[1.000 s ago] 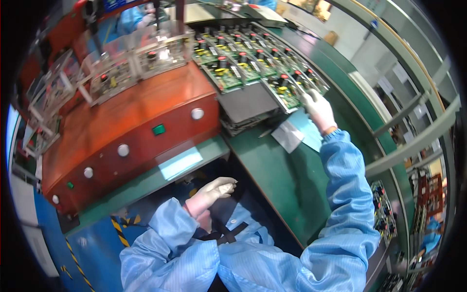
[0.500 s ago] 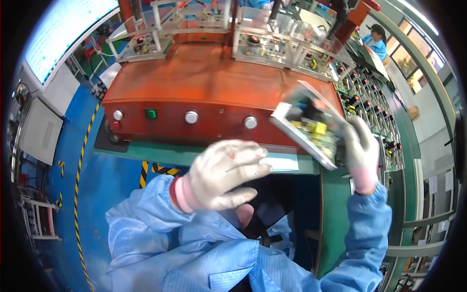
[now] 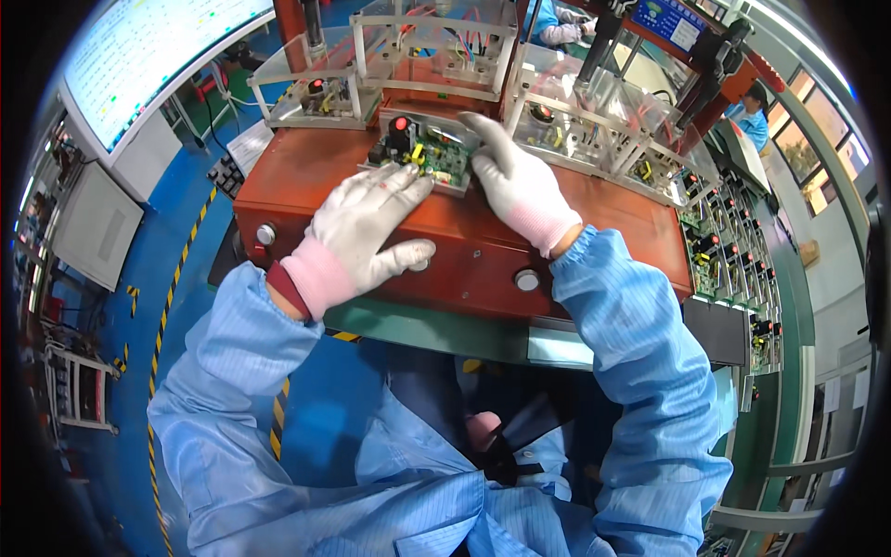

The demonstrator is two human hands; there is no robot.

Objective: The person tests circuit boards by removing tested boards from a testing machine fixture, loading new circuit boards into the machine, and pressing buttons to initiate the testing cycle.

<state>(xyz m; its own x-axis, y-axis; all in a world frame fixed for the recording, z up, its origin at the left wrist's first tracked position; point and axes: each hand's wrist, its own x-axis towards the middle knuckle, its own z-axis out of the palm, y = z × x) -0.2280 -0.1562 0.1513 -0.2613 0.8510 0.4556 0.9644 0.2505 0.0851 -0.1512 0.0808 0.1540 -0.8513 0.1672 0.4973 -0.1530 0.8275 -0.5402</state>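
Factory floor, blue, with yellow-black hazard tape (image 3: 167, 306) at left and a large monitor (image 3: 148, 56) at upper left. A keyboard (image 3: 223, 172) lies beyond the left end of the orange machine (image 3: 613, 223), which stands on the green counter (image 3: 418, 330) in front of the person and carries round buttons (image 3: 527, 279) along its front face.

Left hand (image 3: 362, 232): white glove, fingers spread flat on the machine top, fingertips touching the near left edge of the board (image 3: 422, 153). No closed grip; the hand presses rather than holds.

The board, green with a red-capped part, lies on the machine top at the mouth of the clear fixture (image 3: 427, 56), between the two hands.

Right hand (image 3: 515, 181): white glove, open, fingers extended along the right edge of the board, touching it. No closed grip here either.

Change noted: half a second ago the right hand held the board up in the air, above the machine's right side, and the left hand hung free. The board is now down at the fixture, steadied from both sides. Judgement: the carry is complete and seating is in hand.

Far right: a tray of further boards (image 3: 733, 251) stands on the counter.
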